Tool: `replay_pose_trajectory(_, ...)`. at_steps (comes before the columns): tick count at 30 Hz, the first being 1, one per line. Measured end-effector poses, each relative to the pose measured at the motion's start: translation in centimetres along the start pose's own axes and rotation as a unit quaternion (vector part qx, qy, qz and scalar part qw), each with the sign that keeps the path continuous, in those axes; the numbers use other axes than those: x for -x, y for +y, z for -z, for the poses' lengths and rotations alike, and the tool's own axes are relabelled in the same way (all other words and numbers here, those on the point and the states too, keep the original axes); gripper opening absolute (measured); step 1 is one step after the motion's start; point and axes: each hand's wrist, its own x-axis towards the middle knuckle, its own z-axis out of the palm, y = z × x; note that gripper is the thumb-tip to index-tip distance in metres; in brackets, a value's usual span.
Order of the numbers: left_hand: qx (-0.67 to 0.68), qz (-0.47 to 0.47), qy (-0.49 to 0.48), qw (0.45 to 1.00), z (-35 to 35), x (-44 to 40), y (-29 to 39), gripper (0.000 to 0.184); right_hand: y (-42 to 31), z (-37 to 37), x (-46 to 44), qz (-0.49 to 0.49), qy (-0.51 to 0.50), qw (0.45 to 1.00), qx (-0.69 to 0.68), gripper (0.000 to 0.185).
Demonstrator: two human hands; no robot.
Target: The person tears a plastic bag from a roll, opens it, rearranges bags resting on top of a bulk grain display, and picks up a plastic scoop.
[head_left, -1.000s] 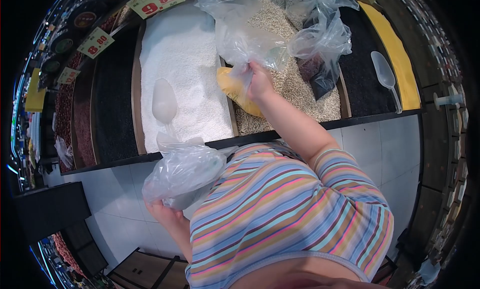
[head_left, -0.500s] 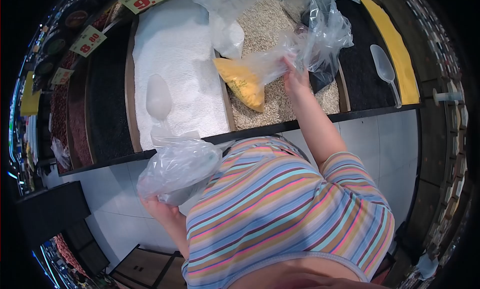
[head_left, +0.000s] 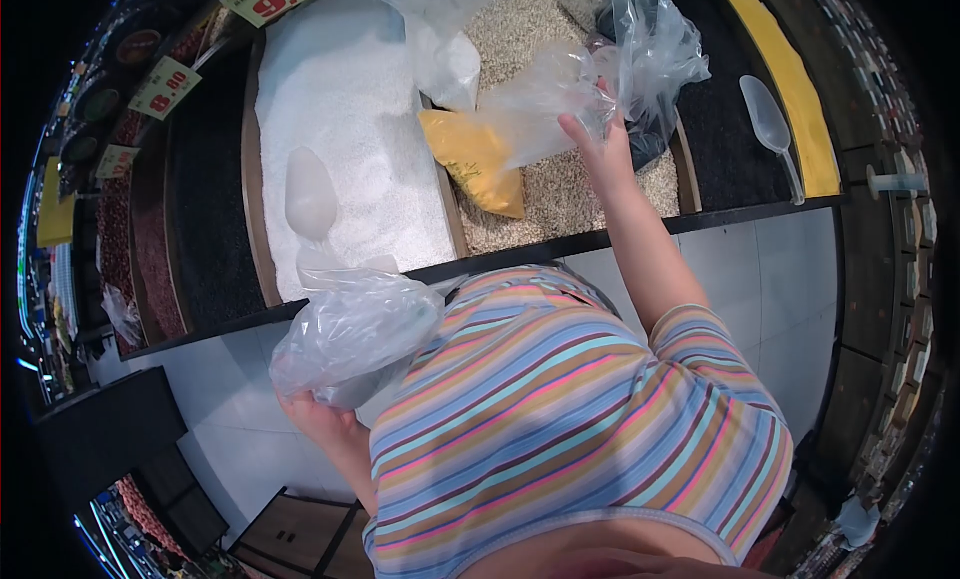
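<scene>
My left hand [head_left: 325, 416] grips a crumpled clear plastic bag [head_left: 360, 324] low in front of the white-grain bin; its fingers are partly hidden by the plastic. Over the bin of beige grain, my right hand [head_left: 606, 144] has its thumb and fingers spread beside the loose top of a clear bag. That bag of yellow grain [head_left: 478, 164] lies tilted on the divider and the beige grain [head_left: 560, 204]. Just beyond my right hand are more crinkled clear bags [head_left: 655, 54], one with dark contents.
A scoop [head_left: 311, 194] rests on the white grain [head_left: 375, 129]. Another scoop [head_left: 768, 124] lies on the black grain [head_left: 725, 99] at right. A bag with white contents [head_left: 450, 69] sits at the back. Price cards [head_left: 165, 87] line the left side. Wooden dividers separate the bins.
My right hand has shifted slightly right and its fingers have spread off the bag's plastic. The yellow-grain bag's top has spread wider. My left hand keeps its hold.
</scene>
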Motion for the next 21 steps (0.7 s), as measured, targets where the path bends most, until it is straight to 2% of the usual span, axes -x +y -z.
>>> replay_pose_trajectory(2,-0.003,0.000,0.014,1.000,0.0,-0.1,-0.1,0.027,-1.5,-0.2,0.7,0.124,-0.014,0.991,0.039,0.072)
replay_pose_trajectory(3,-0.001,0.006,0.012,1.000,-0.2,-0.1,-0.1,0.027,-2.4,0.0,0.9,0.172,-0.022,0.973,0.152,0.069)
replay_pose_trajectory(5,0.004,0.016,0.007,1.000,-0.6,0.0,0.3,0.026,-4.1,0.5,1.3,0.263,-0.037,0.892,0.366,0.065)
replay_pose_trajectory(8,-0.025,-0.005,-0.014,1.000,-0.2,-0.3,-0.6,0.024,-4.9,0.8,2.1,0.299,-0.067,0.842,0.444,0.045)
replay_pose_trajectory(11,-0.106,-0.023,-0.078,0.991,-0.3,-0.3,-1.2,0.023,-6.6,0.9,2.3,0.378,-0.081,0.816,0.430,0.024)
replay_pose_trajectory(14,-0.137,-0.011,-0.178,0.974,-1.3,-0.2,-1.1,0.022,-7.4,0.8,2.9,0.402,-0.114,0.821,0.390,0.022)
replay_pose_trajectory(17,-0.179,-0.050,-0.246,0.951,-2.8,0.0,-1.3,0.023,-7.7,0.3,3.3,0.428,-0.170,0.813,0.357,0.022)
replay_pose_trajectory(21,-0.220,-0.013,-0.299,0.928,-4.1,0.4,-0.4,0.023,-6.7,0.1,3.8,0.388,-0.186,0.834,0.344,0.022)
